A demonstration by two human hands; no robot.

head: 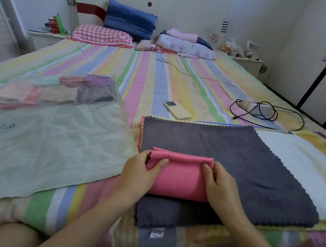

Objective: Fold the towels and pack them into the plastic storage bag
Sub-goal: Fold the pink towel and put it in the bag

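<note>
- Done so far, as I judge it: several folded towels (51, 92) already sit inside the clear plastic storage bag (52, 142), packed at its far end in the upper left of the frame. The rest of the bag lies flat and unfilled across the left middle.
- In hand: a pink towel (181, 177), folded to a narrow band, lies at lower centre on top of a spread grey towel (233, 170).
- The left hand (139, 173) grasps the pink towel's left end, thumb on top.
- The right hand (221, 186) grasps its right end the same way, so the towel spans between the two hands.
- Left to do, by my reading: finish and bag the pink towel, then fold the grey one, the white towel (297, 166) to its right, and whatever lies beneath them.
- The bag lies just left of the left hand, near but apart.
</note>
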